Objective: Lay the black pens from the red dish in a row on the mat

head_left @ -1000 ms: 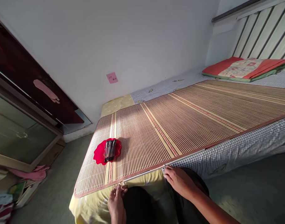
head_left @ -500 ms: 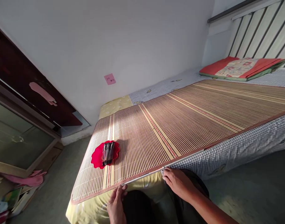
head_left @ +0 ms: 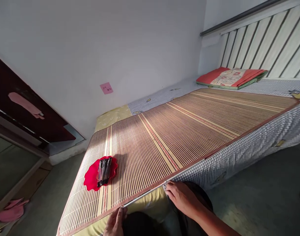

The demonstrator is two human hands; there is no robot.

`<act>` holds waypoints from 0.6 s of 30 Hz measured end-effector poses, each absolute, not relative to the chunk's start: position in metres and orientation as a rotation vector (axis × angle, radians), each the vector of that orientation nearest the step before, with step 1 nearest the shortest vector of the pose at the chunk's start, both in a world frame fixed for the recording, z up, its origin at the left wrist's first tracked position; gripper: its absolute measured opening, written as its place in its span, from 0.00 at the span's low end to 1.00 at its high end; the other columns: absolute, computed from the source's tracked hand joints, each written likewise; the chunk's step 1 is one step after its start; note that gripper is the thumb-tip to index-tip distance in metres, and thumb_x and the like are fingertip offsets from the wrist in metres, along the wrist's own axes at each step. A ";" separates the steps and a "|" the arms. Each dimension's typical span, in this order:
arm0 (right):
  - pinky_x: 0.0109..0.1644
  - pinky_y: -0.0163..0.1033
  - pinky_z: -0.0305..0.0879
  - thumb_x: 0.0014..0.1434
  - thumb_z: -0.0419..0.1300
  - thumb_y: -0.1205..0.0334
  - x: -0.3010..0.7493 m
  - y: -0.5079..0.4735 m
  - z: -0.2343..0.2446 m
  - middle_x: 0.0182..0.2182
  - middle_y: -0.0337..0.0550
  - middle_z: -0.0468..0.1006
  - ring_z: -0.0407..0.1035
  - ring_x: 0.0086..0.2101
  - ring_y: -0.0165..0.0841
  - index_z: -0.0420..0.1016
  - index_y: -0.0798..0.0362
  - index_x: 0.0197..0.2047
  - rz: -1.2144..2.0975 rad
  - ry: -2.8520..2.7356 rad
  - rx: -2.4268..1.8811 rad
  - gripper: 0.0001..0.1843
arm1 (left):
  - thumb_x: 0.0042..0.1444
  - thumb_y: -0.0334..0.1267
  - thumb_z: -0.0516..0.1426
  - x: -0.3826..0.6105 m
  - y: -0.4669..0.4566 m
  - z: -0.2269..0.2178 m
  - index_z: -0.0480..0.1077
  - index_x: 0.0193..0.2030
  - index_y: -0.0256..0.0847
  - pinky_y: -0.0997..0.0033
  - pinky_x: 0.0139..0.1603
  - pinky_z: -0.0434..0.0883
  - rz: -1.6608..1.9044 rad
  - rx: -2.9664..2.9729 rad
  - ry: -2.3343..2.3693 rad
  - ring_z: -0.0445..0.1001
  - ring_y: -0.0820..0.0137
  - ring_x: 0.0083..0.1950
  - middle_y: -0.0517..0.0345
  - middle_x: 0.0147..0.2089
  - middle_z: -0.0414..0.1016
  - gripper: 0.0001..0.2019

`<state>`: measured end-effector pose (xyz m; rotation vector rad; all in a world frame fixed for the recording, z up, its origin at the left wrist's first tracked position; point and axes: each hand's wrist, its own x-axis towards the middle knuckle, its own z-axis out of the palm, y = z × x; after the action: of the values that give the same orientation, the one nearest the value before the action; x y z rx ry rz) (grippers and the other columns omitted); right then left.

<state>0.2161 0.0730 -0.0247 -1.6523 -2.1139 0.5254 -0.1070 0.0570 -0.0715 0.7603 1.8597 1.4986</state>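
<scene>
A striped bamboo mat (head_left: pixel 145 157) with a brown cloth border lies over the bed. At its near edge my left hand (head_left: pixel 114 223) is closed, thumb and fingers pinching the border. My right hand (head_left: pixel 180 196) is curled shut farther right along the same edge; its fingertips are partly hidden. Between the hands a thin pale strip (head_left: pixel 150 190) runs along the mat's edge. On the mat's left part rests a red scalloped plate (head_left: pixel 90 177) holding several clear pens with black caps (head_left: pixel 104 172), lying side by side. Neither hand touches the plate.
Yellow bedding (head_left: pixel 113 117) and a checked sheet (head_left: pixel 228 164) show around the mat. A folded red and floral cloth (head_left: pixel 232 78) lies by the slatted headboard (head_left: pixel 258 46). A pink note (head_left: pixel 106 88) is on the wall. At left stands a glass-fronted cabinet (head_left: pixel 14 167).
The view has shifted, so the bed, plate and hands appear lower and farther left. Both hands keep their closed hold at the mat's edge; the pens and plate stay in place.
</scene>
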 end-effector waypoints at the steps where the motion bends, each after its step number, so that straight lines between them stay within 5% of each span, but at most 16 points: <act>1: 0.39 0.38 0.57 0.69 0.54 0.70 0.216 0.073 -0.025 0.35 0.41 0.82 0.75 0.36 0.36 0.76 0.52 0.35 0.514 -2.120 -1.649 0.12 | 0.50 0.47 0.70 -0.108 0.057 -0.070 0.81 0.37 0.44 0.55 0.50 0.81 1.449 0.739 1.863 0.86 0.52 0.41 0.55 0.33 0.86 0.12; 14: 0.41 0.38 0.64 0.70 0.48 0.65 0.225 0.075 -0.043 0.38 0.46 0.85 0.78 0.38 0.37 0.78 0.52 0.43 0.587 -1.817 -1.563 0.16 | 0.55 0.37 0.68 -0.093 0.056 -0.045 0.81 0.43 0.40 0.59 0.51 0.80 1.372 0.491 1.820 0.86 0.55 0.44 0.52 0.35 0.87 0.09; 18: 0.44 0.39 0.67 0.70 0.49 0.66 0.221 0.070 -0.046 0.40 0.46 0.85 0.79 0.40 0.38 0.79 0.51 0.46 0.531 -1.850 -1.535 0.16 | 0.55 0.32 0.68 -0.090 0.059 -0.039 0.82 0.41 0.38 0.66 0.41 0.81 1.422 0.366 1.725 0.86 0.60 0.38 0.50 0.35 0.87 0.07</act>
<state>0.2214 0.0699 -0.0459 -1.5350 -1.8498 0.5308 -0.0898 0.0590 -0.0392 0.3659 1.7255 1.4216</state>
